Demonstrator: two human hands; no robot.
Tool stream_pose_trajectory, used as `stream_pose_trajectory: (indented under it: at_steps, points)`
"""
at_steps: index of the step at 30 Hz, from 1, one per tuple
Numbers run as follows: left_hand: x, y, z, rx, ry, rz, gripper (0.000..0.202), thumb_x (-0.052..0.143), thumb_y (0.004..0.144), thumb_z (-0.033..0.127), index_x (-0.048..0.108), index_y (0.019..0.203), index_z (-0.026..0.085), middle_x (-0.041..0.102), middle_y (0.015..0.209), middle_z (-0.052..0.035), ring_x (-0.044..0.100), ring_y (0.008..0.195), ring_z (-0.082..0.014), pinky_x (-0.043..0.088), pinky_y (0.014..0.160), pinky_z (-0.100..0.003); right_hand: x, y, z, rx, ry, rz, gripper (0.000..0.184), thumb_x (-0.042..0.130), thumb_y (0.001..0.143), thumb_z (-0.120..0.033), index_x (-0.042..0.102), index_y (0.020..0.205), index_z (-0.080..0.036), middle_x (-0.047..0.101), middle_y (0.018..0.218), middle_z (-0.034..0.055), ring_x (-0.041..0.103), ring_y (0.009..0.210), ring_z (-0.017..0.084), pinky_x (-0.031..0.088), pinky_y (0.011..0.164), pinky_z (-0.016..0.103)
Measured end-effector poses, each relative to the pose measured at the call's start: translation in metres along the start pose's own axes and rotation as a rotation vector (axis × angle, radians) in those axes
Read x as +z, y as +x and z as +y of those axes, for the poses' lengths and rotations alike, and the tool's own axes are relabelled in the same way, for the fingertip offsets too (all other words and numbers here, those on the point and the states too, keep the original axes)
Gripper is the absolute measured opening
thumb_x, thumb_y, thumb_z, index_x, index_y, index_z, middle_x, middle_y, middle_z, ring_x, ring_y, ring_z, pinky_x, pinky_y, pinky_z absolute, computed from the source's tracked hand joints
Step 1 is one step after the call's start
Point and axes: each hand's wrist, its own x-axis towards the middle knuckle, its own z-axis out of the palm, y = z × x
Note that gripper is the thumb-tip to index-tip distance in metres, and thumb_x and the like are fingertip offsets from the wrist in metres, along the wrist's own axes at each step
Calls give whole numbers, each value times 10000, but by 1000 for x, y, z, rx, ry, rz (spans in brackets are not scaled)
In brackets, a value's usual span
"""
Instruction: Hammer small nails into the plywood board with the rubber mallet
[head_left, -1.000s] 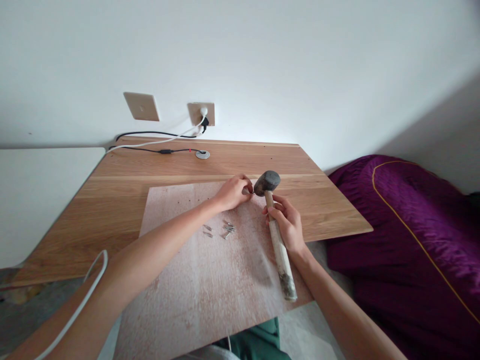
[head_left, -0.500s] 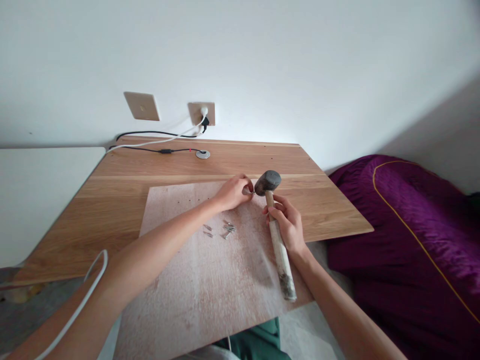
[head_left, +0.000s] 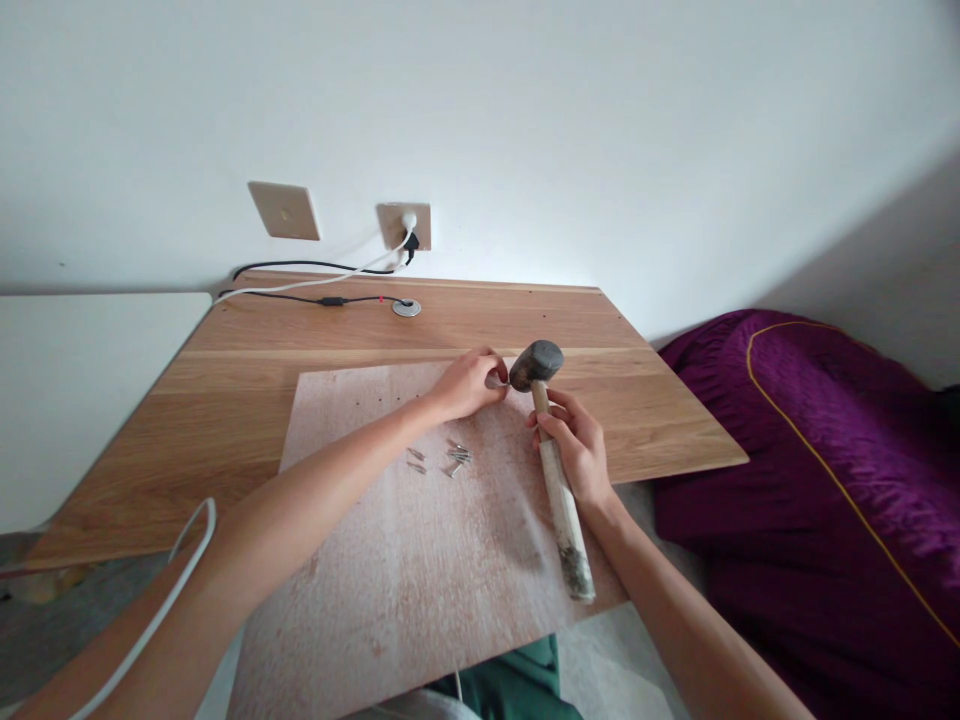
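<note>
My right hand is closed round the upper handle of a hammer with a dark grey head and a pale, worn wooden handle. Its head is tilted just beside my left fingertips. My left hand is pinched at the far edge of a thin, reddish-brown board; a small shiny nail shows at the fingertips, mostly hidden. Several loose nails lie on the board near my left forearm. A row of small dark nail heads or holes runs along the board's far side.
The board rests on a wooden desk and overhangs its front edge above my lap. Cables run from a wall socket along the back. A white panel stands left, a purple-covered piece of furniture right.
Both hands and the hammer hold almost the same place. The view has shifted only very slightly.
</note>
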Motion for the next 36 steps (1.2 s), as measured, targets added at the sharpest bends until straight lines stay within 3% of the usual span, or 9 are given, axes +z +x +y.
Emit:
stream_pose_trajectory:
  at_steps: [36]
  points:
    - [0, 1, 0, 16, 15, -13, 163, 701, 793, 80, 772, 903, 178, 749, 1040, -63, 729, 1003, -232, 562, 952, -334, 0, 0, -5, 32, -2, -11, 372, 684, 835, -421, 628, 1135, -207, 700, 745, 6, 583, 582, 170, 453, 522, 299]
